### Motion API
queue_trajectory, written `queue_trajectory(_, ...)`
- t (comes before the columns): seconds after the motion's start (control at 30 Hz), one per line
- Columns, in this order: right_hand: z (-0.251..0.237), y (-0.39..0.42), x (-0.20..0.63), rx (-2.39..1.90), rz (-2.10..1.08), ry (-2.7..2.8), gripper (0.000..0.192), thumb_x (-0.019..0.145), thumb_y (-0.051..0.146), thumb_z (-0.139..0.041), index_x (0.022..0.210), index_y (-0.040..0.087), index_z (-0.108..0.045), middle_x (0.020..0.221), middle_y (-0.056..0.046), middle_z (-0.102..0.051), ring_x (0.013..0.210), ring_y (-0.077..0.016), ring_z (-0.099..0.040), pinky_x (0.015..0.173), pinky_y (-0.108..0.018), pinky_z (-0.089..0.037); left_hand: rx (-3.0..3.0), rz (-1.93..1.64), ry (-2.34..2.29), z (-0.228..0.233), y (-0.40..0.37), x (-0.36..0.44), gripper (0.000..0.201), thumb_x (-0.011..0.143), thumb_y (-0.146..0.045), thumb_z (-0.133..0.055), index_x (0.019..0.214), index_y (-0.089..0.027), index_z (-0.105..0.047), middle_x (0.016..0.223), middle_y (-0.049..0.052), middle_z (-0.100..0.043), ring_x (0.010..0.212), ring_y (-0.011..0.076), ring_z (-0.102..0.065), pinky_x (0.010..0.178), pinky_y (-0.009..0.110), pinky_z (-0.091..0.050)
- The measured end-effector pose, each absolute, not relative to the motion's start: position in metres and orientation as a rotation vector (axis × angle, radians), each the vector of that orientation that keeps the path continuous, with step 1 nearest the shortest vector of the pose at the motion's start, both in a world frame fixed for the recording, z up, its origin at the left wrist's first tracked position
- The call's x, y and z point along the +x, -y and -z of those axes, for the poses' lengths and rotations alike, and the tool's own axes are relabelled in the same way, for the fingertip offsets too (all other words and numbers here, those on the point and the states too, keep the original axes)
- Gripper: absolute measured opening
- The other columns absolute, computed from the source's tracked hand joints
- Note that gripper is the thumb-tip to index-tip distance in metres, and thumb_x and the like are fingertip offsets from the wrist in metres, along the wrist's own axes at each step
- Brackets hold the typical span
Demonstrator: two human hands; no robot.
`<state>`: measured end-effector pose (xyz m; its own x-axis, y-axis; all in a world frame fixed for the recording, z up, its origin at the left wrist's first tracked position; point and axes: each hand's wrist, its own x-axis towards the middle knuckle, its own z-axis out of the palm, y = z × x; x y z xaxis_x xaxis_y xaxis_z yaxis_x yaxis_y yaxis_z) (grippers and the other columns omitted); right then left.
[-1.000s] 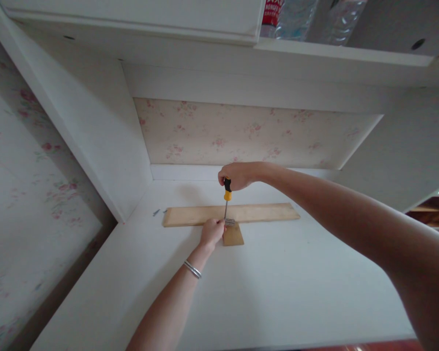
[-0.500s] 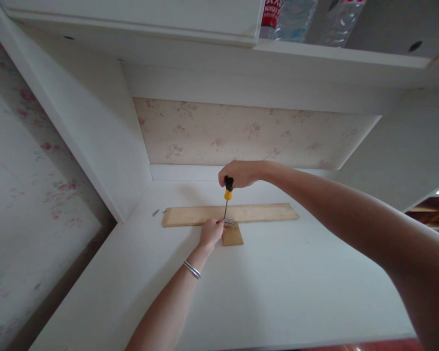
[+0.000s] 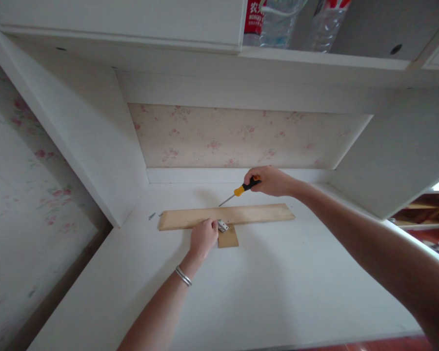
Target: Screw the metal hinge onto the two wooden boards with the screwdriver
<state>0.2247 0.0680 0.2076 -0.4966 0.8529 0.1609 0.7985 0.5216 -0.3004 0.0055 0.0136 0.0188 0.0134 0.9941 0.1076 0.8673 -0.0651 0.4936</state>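
My right hand [image 3: 269, 181] is closed round the black and yellow handle of a screwdriver [image 3: 238, 191]. Its shaft slants down to the left, with the tip just above a long wooden board [image 3: 256, 213]. My left hand [image 3: 204, 237] pinches a small silver metal hinge [image 3: 223, 225], which is tilted over the board's near edge. Below the hinge, a short wooden piece [image 3: 228, 237] sticks out from the board toward me. Small screws [image 3: 152, 216] lie by the board's left end.
The board rests on a white surface [image 3: 241, 302] inside a white cabinet with side panels [image 3: 80, 122]. Floral wallpaper [image 3: 219, 139] shows behind. Overhead, plastic bottles [image 3: 280, 24] stand on a shelf [image 3: 325, 57].
My right hand has lifted the screwdriver off the hinge and moved right, tipping it from upright to slanted. The hinge has turned and tilted in my left hand.
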Motion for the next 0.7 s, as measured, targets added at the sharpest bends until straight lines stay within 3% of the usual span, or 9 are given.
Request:
queue_trajectory(0.13,-0.162,-0.038,0.274,-1.302,-0.570,2.053,0.014,0.069,0.025,-0.065,0.082,0.021,-0.062,0.090,0.000,-0.065,0.081,-0.0156,-0.057,0.074,-0.027,-0.041,2.338,-0.586,-1.735,-0.034,-0.015,-0.001,0.029,0.093,-0.029,-0.035,0.102,-0.020,-0.062,0.105,0.008,-0.063,0.093,0.0190,-0.059,0.081,0.028,-0.041)
queue_trajectory(0.2,-0.136,-0.022,0.294,-1.262,-0.674,1.846,0.019,0.068,0.031,-0.069,0.081,0.019,-0.061,0.095,-0.004,-0.065,0.085,-0.0182,-0.058,0.079,-0.030,-0.042,2.484,-0.487,-1.556,-0.041,-0.021,-0.004,0.028,0.092,-0.023,-0.037,0.107,-0.023,-0.061,0.112,0.006,-0.060,0.097,0.0174,-0.057,0.083,0.026,-0.041)
queue_trajectory(0.4,-0.060,0.017,0.334,-1.201,-0.993,1.171,0.036,0.052,0.033,-0.083,0.077,0.022,-0.060,0.103,-0.005,-0.062,0.095,-0.0223,-0.059,0.085,-0.036,-0.048,2.656,-0.175,-1.299,-0.055,-0.050,-0.011,0.023,0.087,-0.017,-0.046,0.090,-0.026,-0.067,0.105,0.005,-0.062,0.098,0.0191,-0.056,0.083,0.027,-0.040)
queue_trajectory(0.7,-0.011,0.028,0.345,-1.136,-1.113,0.935,0.028,0.056,0.028,-0.083,0.075,0.024,-0.063,0.105,0.000,-0.057,0.101,-0.0190,-0.057,0.090,-0.033,-0.049,2.773,-0.022,-1.203,-0.063,-0.071,-0.001,0.020,0.083,-0.013,-0.050,0.077,-0.024,-0.065,0.091,0.007,-0.065,0.089,0.0201,-0.060,0.077,0.029,-0.041)
